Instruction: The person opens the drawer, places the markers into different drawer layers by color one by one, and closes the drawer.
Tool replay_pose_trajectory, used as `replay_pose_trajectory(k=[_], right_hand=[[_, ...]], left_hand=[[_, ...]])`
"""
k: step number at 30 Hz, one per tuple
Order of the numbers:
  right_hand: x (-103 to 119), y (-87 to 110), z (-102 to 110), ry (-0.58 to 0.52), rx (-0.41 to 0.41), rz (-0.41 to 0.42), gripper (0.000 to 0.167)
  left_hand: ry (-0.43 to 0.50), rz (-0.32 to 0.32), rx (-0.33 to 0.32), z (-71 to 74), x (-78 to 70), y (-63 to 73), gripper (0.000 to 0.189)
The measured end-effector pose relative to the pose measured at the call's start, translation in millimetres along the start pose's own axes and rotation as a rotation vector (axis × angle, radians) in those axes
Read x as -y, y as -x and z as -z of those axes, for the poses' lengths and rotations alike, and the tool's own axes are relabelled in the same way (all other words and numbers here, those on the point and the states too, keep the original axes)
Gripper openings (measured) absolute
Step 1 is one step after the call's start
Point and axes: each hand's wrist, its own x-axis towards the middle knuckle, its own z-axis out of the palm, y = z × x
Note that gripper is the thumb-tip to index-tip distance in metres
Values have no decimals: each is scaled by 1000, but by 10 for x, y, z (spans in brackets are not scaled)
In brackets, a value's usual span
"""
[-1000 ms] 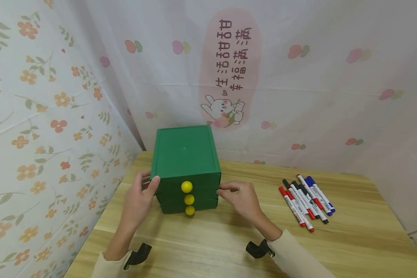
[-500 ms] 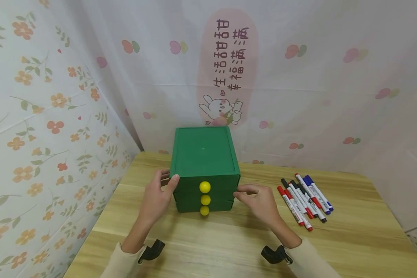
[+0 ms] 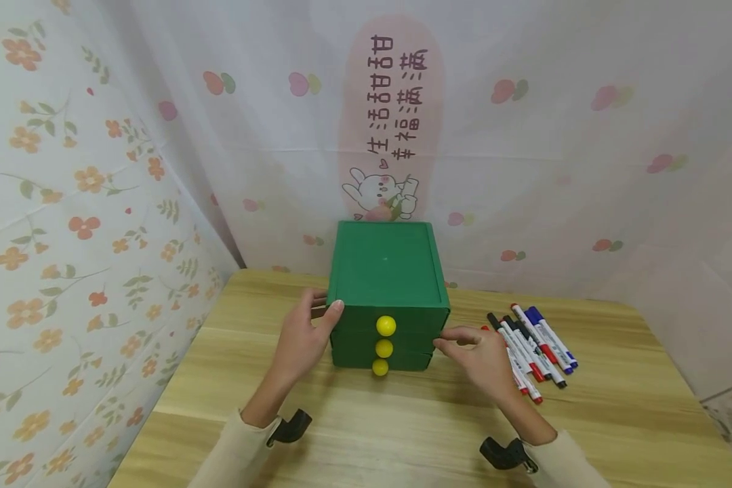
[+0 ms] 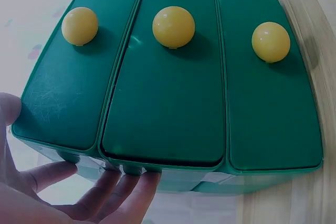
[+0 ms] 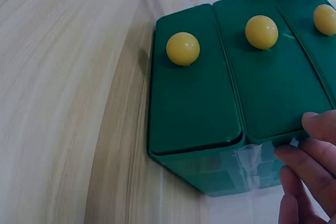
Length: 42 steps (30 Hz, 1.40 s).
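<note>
A green cabinet of three stacked drawers [image 3: 390, 264] stands on the wooden table, each drawer front bearing a round yellow knob [image 3: 386, 326]. My left hand [image 3: 305, 339] holds its left side, thumb at the upper front corner and fingers along the side wall. At the right front edge, my right hand [image 3: 478, 359] grips with thumb in front and fingers on the side. All drawers look pushed in. In the left wrist view, the middle drawer front [image 4: 165, 93] shows a thin dark gap along one end.
Several whiteboard markers [image 3: 533, 346] with red, black and blue caps lie in a pile right of my right hand, which partly covers them. A printed curtain [image 3: 268, 176] hangs behind the table [image 3: 378, 427], and a floral one [image 3: 67, 285] closes off the left.
Both hands have shifted the drawer cabinet to the right across the table, nearer the markers. Their hold looks the same. The head view has turned slightly.
</note>
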Motion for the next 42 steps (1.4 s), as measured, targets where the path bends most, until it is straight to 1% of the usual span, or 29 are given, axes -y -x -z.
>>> replay_pose_trajectory(k=[6, 11, 14, 18, 21, 27, 31, 35, 38, 42], right_hand=[[-62, 28, 124, 40, -43, 4, 12], [-116, 46, 220, 42, -78, 2, 10], [-153, 56, 271, 50, -94, -5, 10], [-197, 61, 331, 69, -103, -31, 13], [-224, 61, 368, 80, -104, -45, 13], [-267, 45, 431, 72, -136, -28, 10], [-283, 28, 459, 67, -133, -16, 10], [-305, 26, 474, 79, -119, -20, 12], [-308, 29, 486, 116, -105, -15, 14], [-275, 39, 528, 163, -90, 25, 16]], left_hand=[[17, -21, 35, -142, -28, -86, 43], [23, -38, 56, -267, -55, -164, 44], [29, -28, 70, -329, -85, -198, 48], [35, -13, 87, -401, -112, -234, 50], [37, -20, 95, -451, -119, -258, 50], [39, -40, 107, -530, -143, -305, 50], [44, -33, 116, -551, -140, -317, 51], [57, -13, 131, -537, -131, -320, 52], [68, -2, 147, -509, -115, -320, 52], [111, 2, 172, -465, -46, -301, 51]])
